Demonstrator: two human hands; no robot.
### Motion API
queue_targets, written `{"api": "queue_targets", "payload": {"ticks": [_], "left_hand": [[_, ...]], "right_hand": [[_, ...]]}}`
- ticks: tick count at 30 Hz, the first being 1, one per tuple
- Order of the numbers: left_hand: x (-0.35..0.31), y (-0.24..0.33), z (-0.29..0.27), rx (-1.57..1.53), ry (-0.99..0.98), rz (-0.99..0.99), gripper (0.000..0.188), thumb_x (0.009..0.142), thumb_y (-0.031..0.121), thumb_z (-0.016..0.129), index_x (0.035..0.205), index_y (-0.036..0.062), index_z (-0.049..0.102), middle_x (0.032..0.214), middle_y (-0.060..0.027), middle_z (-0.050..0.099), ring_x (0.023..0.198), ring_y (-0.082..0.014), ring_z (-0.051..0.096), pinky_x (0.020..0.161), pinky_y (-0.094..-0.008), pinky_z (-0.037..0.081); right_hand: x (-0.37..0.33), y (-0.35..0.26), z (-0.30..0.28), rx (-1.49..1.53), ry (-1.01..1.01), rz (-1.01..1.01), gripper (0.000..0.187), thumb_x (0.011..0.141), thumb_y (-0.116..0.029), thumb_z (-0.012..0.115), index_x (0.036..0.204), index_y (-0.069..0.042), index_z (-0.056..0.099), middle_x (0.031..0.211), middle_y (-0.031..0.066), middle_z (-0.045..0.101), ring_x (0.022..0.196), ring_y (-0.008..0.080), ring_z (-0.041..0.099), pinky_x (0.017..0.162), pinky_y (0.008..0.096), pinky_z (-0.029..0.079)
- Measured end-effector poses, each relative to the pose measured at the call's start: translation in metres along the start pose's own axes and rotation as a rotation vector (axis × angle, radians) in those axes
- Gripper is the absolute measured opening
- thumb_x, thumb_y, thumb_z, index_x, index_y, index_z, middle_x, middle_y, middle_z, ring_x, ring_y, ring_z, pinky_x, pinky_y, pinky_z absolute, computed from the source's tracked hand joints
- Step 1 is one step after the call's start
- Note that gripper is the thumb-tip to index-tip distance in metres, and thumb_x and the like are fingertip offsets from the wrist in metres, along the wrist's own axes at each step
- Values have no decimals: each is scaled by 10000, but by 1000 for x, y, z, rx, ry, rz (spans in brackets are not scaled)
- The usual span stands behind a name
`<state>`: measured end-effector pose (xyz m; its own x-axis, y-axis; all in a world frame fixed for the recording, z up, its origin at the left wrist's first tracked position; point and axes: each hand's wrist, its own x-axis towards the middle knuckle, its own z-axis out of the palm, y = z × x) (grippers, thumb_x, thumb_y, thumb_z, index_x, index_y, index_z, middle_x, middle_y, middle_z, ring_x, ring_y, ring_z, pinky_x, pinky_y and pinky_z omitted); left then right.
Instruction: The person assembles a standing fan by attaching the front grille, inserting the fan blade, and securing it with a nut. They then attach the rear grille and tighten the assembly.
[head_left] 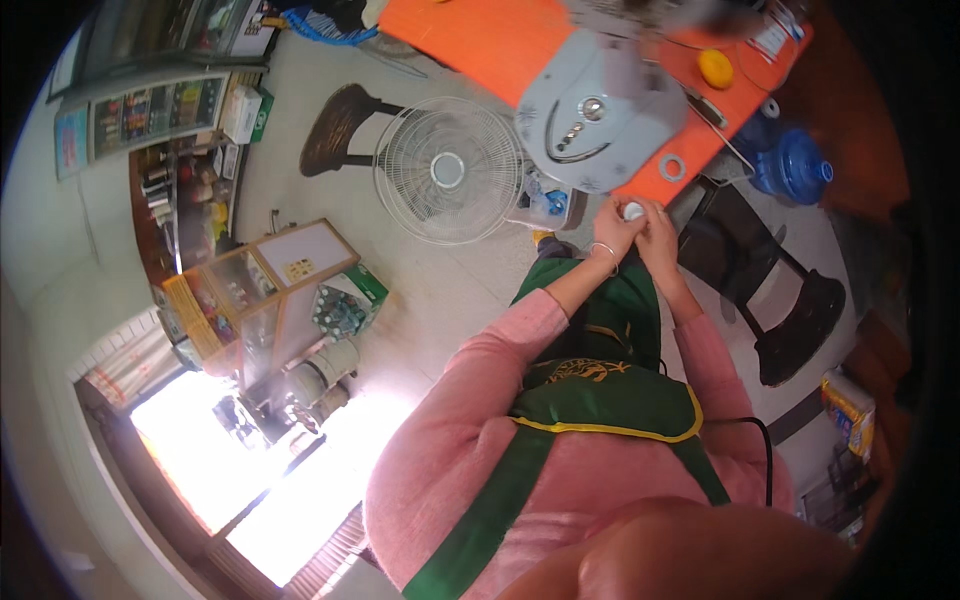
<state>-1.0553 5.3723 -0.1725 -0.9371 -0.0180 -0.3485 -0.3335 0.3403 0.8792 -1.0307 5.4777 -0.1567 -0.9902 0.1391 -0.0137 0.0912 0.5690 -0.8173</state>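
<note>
White cap sits pinched between my left hand and right hand, at one o'clock by the orange table, work seemingly midway, cooker untouched.

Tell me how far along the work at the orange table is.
Done: the grey lidded cooker sits shut on the orange table. In hand: the left hand and right hand together grip a small white round thing at the table's edge; whether it is being opened or closed is unclear. Left: the yellow round thing and grey ring lie untouched.
</note>
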Motion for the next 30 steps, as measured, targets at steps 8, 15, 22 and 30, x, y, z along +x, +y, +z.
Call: {"api": "queue_targets", "payload": {"ticks": [8, 15, 22, 30], "left_hand": [[-5, -91, -113, -86, 205, -188, 367, 706, 173, 739, 1016, 44, 592, 849, -74, 595, 688, -144, 567, 660, -283, 482], [21, -266, -267, 396, 260, -587, 421, 699, 241, 701, 1042, 14, 613, 940, -199, 641, 890, -324, 625, 797, -391, 492], [50, -375, -362, -2, 386, -948, 480, 759, 207, 646, 1184, 5, 550, 1151, -237, 562, 1018, -350, 580, 850, -383, 476], [85, -436, -355, -535, 409, -1250, 437, 894, 226, 524, 1286, 46, 450, 1170, -108, 532, 1090, -251, 513, 868, -419, 462]], "right_hand": [[26, 31, 55, -473, 195, 48, 383, 757, -221, 694, 1084, -65, 570, 1045, 168, 551, 1024, 353, 494, 854, 429, 407], [15, 37, 56, -685, 326, 88, 425, 777, -258, 703, 1146, -90, 573, 1143, 207, 497, 1056, 367, 466, 900, 421, 390], [18, 32, 50, -814, 277, 112, 541, 799, -311, 697, 1247, -89, 490, 1213, 221, 455, 1088, 388, 453, 875, 425, 416], [14, 0, 48, -939, 340, 87, 590, 833, -310, 672, 1289, -26, 429, 1218, 226, 436, 1122, 379, 428, 905, 434, 398]]}}
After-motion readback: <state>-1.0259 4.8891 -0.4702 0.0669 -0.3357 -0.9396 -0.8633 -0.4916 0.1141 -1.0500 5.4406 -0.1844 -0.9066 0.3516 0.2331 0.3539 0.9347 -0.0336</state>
